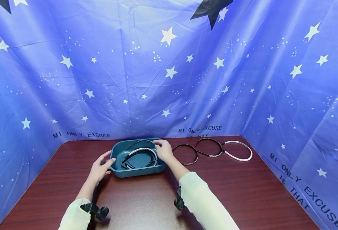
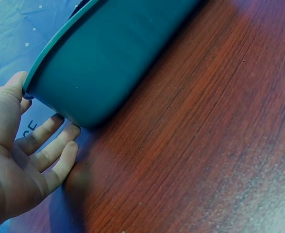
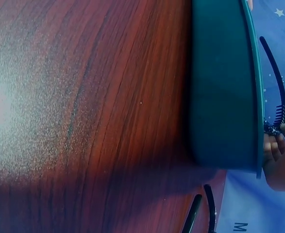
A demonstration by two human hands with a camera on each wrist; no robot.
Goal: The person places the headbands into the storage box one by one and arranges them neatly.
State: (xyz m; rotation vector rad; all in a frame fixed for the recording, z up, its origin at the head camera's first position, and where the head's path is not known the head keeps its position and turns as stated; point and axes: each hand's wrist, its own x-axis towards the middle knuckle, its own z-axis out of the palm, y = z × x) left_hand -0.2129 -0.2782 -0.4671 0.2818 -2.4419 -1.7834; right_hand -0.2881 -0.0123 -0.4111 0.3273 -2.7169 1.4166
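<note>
1. The left hand (image 1: 98,168) grips the rim of a teal, rounded plastic basin (image 1: 140,173) between both hands.
2. The right hand (image 1: 164,150) pinches a black, curved, toothed headband (image 3: 279,73) over the basin.

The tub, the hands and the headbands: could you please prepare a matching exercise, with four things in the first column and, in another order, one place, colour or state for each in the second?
Things:
1. tub
2. left hand
3. right hand
4. whitish headband outside the tub

Place, colour or state:
A. holds a dark headband
B. lies on the table, farthest to the right
C. at the tub's left end, thumb at its rim
D. blue-green all over

Right pairs: 1-D, 2-C, 3-A, 4-B
</note>
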